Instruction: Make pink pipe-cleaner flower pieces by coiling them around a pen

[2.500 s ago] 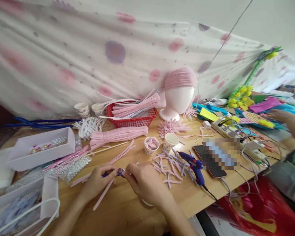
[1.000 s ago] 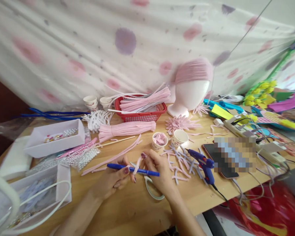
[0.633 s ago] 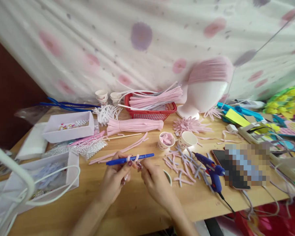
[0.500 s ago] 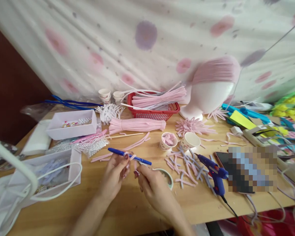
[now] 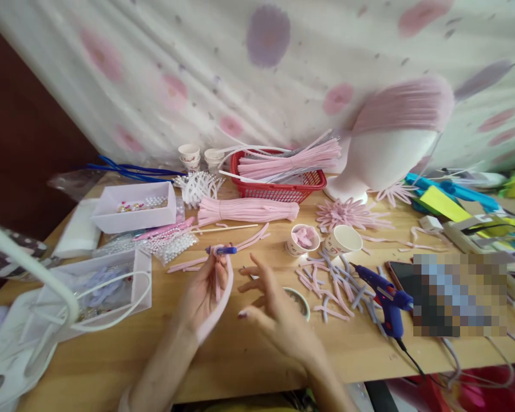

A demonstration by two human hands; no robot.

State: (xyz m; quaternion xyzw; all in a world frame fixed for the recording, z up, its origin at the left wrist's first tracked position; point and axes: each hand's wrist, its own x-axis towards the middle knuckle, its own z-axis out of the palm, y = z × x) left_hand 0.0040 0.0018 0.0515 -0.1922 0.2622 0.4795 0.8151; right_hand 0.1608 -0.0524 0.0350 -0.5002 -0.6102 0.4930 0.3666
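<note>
My left hand (image 5: 202,294) is closed on a blue pen (image 5: 229,250), seen nearly end-on. A pink pipe cleaner (image 5: 221,307) is wound round the pen, and its long tail curves down beside my wrist. My right hand (image 5: 278,313) is apart from it, fingers spread, with nothing visibly gripped. Close behind the right hand lies a roll of tape (image 5: 305,305), partly hidden. Cut pink and grey pipe cleaner pieces (image 5: 326,280) are scattered to its right. Beyond them stand a paper cup (image 5: 300,246) with pink pieces inside and another paper cup (image 5: 344,240).
A blue glue gun (image 5: 388,297) and a phone (image 5: 438,320) lie on the right. At the back are a red basket (image 5: 278,191), a pink pipe cleaner bundle (image 5: 249,212) and a white mannequin head (image 5: 390,149). White boxes (image 5: 133,223) and a white lamp arm (image 5: 30,263) occupy the left.
My right hand has let go of the work and opened. The pen has turned more end-on in my left hand, and a long pipe cleaner tail now hangs down. The view has shifted slightly.
</note>
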